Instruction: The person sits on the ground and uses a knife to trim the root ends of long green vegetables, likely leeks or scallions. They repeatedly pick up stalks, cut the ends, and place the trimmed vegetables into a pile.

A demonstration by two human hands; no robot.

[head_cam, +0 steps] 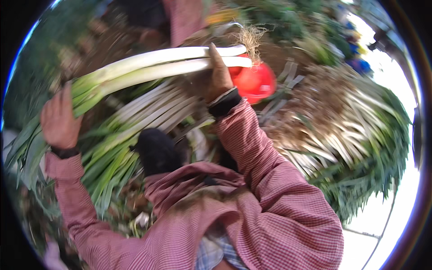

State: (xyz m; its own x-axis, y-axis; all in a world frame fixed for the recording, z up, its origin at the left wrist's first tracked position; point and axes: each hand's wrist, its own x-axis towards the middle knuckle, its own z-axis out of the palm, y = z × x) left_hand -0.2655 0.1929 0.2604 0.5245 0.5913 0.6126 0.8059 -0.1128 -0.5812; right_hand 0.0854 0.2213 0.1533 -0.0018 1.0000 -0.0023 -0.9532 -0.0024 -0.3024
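Note:
Two long leeks (pixel 148 69) stretch across the upper part of the view, held off the ground. My right hand (pixel 217 77) grips their white stalks near the root end, thumb on top. A tuft of brown roots (pixel 251 40) sticks out past that hand. At the other end, my left hand (pixel 60 118) is around the green leaves, which trail down to the left. Below the held pair lies a row of leeks (pixel 158 108), white stalks toward the right and leaves toward the lower left. My right palm and fingers are mostly hidden.
A red plastic bowl-like thing (pixel 258 82) sits just beyond my right hand. On the right spreads a large heap of leeks (pixel 337 128), roots inward. Part of another person in pink clothing (pixel 185 20) shows at the top. My dark-clad knee (pixel 157 150) rises beside the row.

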